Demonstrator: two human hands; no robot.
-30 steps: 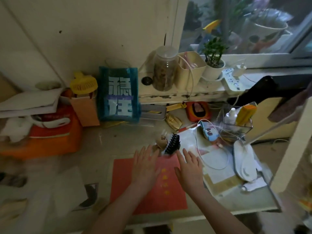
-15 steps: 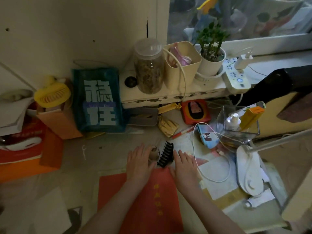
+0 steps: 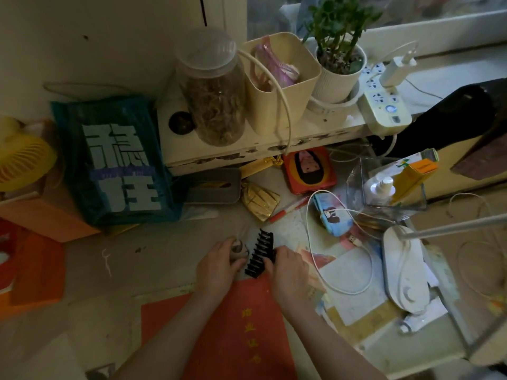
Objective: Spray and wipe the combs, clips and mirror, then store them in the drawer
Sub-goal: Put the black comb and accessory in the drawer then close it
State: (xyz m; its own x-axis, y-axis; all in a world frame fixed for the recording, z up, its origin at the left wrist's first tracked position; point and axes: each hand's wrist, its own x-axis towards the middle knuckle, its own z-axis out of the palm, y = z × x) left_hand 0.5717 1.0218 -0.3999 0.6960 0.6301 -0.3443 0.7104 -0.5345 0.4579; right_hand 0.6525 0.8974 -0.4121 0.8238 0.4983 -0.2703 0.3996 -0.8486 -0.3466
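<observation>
The left hand curls its fingers around a small round brownish clip, and the right hand grips the near side of a black claw clip that lies between the two hands on the counter. Both clips sit just beyond a red folder, close to each other. Farther right a white cable loops over papers, and a clear box holds a spray bottle.

A single head-worn view is given — the table is looked down on steeply and from close by, facing forward toward the windowsill beyond both grips.
</observation>
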